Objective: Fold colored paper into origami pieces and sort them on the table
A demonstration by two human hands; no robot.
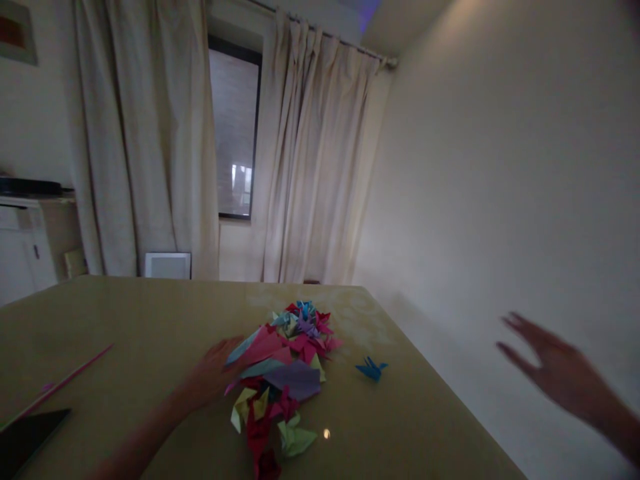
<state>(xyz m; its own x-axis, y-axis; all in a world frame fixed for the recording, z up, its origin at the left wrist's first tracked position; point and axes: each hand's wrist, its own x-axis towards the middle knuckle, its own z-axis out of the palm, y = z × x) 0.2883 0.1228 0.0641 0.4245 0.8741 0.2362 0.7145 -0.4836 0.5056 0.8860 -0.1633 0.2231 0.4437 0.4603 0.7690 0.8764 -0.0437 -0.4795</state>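
My left hand point(217, 367) reaches in from the lower left and touches the left side of a long heap of folded origami paper point(305, 347). Its fingertips are hidden by the paper, so I cannot see if they grip any. Pink, purple, pale blue, red, yellow and green pieces make up the heap. A purple folded piece point(297, 379) lies near its middle and a pale green one point(296, 437) at its near end. Right of the heap, a blue paper crane point(371, 369) sits apart. My right hand point(555, 363) is raised beyond the table's right edge, holding nothing, thumb and fingers apart, slightly blurred.
The glossy yellowish table point(165, 307) has its right edge close to a pale wall point(500, 200). At the left lie a thin pink stick point(75, 375) and a dark flat object point(33, 437). Curtains point(320, 160) and a window point(234, 127) are behind the table.
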